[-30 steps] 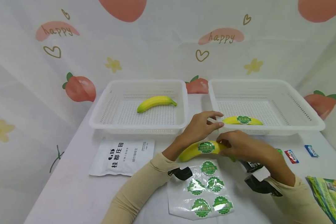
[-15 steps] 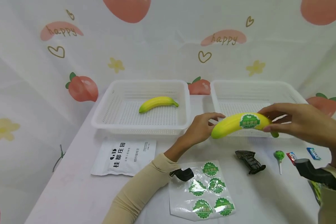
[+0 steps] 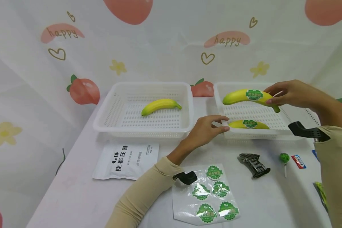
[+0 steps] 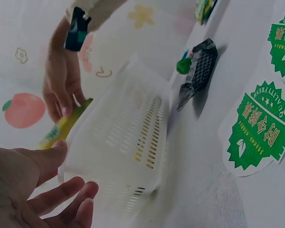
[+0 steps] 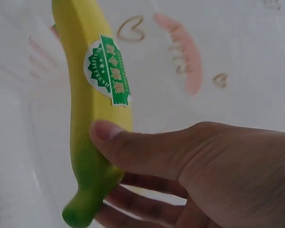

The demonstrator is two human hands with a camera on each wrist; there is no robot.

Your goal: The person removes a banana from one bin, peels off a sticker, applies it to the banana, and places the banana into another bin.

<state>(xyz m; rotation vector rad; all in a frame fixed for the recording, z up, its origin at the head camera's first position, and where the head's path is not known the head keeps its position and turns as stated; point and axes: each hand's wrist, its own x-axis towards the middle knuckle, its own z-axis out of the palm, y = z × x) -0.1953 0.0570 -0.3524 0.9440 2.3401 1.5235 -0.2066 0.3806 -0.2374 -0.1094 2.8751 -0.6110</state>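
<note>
My right hand (image 3: 286, 91) pinches a yellow banana (image 3: 236, 97) near its green stem end, thumb on one side and fingers on the other. A green and white round sticker (image 5: 106, 71) is on the banana's skin. The banana is over the right white basket (image 3: 273, 134). Inside that basket, by its front wall, lies a second banana (image 3: 260, 125) with a similar sticker. My left hand (image 3: 203, 129) is at the basket's front left corner, its thumb and fingertips spread right at the rim and side wall (image 4: 125, 194).
The left white basket (image 3: 142, 129) holds an unstickered banana (image 3: 161, 106). In front are a white pouch (image 3: 125, 160) and a sticker sheet (image 3: 182, 204). To the right lie a black wrapped packet (image 3: 255, 164), a green lollipop (image 3: 284, 158) and a red-blue wrapped sweet (image 3: 298, 161).
My right hand has lifted the stickered banana from above the sticker sheet and carried it right and back, over the right basket. My left hand has stayed at the basket corner.
</note>
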